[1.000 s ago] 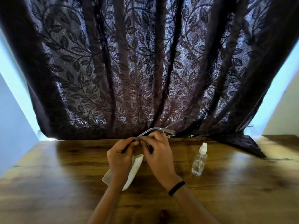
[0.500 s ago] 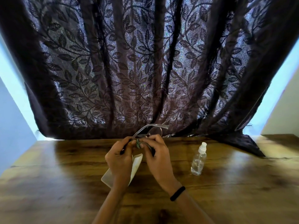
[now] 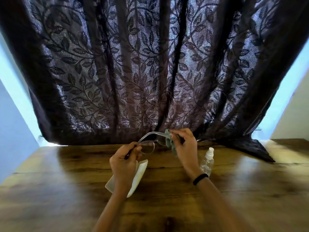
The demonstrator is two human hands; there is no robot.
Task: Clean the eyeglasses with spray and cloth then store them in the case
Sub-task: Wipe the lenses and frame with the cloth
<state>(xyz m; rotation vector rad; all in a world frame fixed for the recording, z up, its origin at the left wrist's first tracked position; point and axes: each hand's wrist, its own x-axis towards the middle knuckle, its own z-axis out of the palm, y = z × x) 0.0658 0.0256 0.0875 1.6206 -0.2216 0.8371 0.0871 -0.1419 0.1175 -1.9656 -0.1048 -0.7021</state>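
Note:
Clear-framed eyeglasses [image 3: 148,144] are held above the wooden table [image 3: 66,181]. My left hand [image 3: 124,162] pinches their left end, with one lens bare beside my fingers. My right hand [image 3: 185,148] grips a grey-green cloth [image 3: 169,142] folded over the right lens. A pale case [image 3: 139,174] lies on the table under my left wrist, partly hidden by it. A clear spray bottle [image 3: 208,162] with a white cap stands upright just right of my right wrist.
A dark leaf-patterned curtain [image 3: 150,64] hangs behind the table, and its hem lies on the back right of the tabletop [image 3: 250,148]. Pale walls show at both sides. A black band sits on my right wrist [image 3: 200,179].
My hands have drawn apart. The right hand with the cloth moved right onto the other lens, and the left lens now shows bare. The view tilted slightly.

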